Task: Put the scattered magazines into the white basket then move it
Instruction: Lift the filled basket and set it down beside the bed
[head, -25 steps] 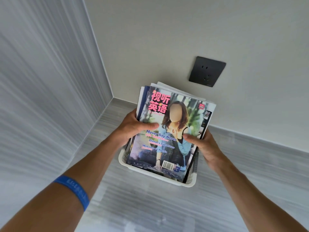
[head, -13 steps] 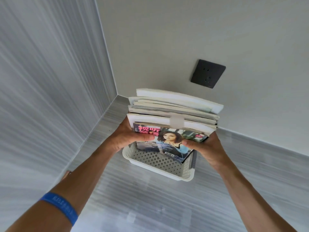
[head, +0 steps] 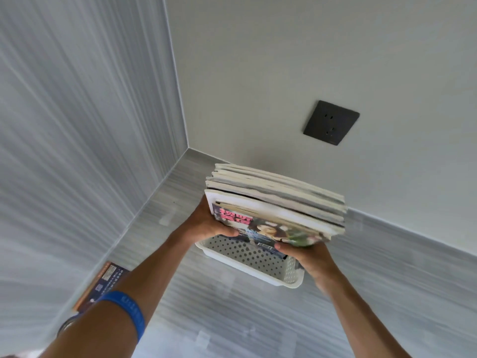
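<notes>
Grey streaked floor (head: 232, 319) meeting pale walls in a corner at about 11 o'clock. Nearest, at 7 o'clock, a blue wristband (head: 126, 310) on the left forearm, and beside it, flat on the floor against the left wall, one loose magazine (head: 103, 282) with a dark cover, partly covered by that arm. Farther in, just right of centre, the white basket (head: 258, 259): perforated walls, smooth rim, held off the floor and tipped so its near wall faces the camera. Standing in it, a thick stack of magazines (head: 278, 200), pale page edges up, the front cover showing pink lettering and a photo, smeared by motion blur. Left hand (head: 209, 223) clamped on the stack's left side at 9 o'clock of the basket, thumb across the front cover; right hand (head: 309, 257) gripping the right side at 4 o'clock, fingers curled over the cover's lower edge and the basket's corner. Whether the palms also bear on the basket walls, impossible to tell. Basket's far side hidden behind the magazines. Farthest, at 1 o'clock, a dark wall socket (head: 331, 122).
</notes>
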Demonstrator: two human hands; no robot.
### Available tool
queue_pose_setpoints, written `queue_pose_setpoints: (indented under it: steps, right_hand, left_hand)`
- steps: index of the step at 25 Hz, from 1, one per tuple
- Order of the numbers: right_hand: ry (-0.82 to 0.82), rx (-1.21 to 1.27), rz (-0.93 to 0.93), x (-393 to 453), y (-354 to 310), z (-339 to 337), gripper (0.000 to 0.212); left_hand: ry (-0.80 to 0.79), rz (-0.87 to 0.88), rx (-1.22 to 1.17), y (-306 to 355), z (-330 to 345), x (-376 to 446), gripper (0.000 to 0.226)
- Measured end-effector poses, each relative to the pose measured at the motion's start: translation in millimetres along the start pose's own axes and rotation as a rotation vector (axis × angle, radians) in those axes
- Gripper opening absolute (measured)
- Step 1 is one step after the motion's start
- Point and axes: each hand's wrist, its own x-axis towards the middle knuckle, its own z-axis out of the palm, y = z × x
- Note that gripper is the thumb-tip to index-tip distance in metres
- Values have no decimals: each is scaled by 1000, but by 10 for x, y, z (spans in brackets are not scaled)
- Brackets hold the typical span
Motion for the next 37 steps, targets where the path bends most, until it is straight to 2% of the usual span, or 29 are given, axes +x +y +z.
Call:
queue_pose_setpoints:
  steps: [3, 6, 8, 12, 18, 23, 26, 30, 32, 34, 37]
  right_hand:
    - [8, -17, 84, -118, -82, 25, 41]
    - [-46, -84, 23, -229, -299, 112, 41]
    - [-108, -143, 11, -320, -417, 281, 44]
    - [-262, -259, -30, -477, -661, 802, 49]
    - [-510, -451, -139, -495, -1187, 1788, 54]
    - [-655, -583, -186, -473, -1439, 2561, 33]
    - [-655, -641, -180, -421, -1435, 2858, 28]
    - [-636, -583, -155, -386, -1487, 3088, 33]
    - [-663, -575, -174, -364, -1494, 3119, 34]
    - [-704, -533, -193, -320, -1437, 3093, 37]
    - [-691, -430, -154, -373, -1379, 3040, 42]
  left_hand:
    - [107, 4, -22, -20, 50, -241, 81]
    - [236, -37, -89, -109, 64, -686, 71]
    - [320, -111, -122, -164, 30, -1011, 73]
    - [536, -203, -183, -278, -132, -1755, 66]
    - [857, -380, -414, -611, -389, -2490, 56]
    - [1049, -487, -446, -775, -632, -2784, 62]
    - [1078, -568, -486, -930, -622, -2790, 87]
    - [1034, -696, -405, -1371, -647, -2606, 94]
    - [989, -743, -392, -1320, -760, -2631, 96]
    - [960, -697, -510, -987, -837, -2774, 86]
    - [998, -568, -671, -581, -840, -2879, 60]
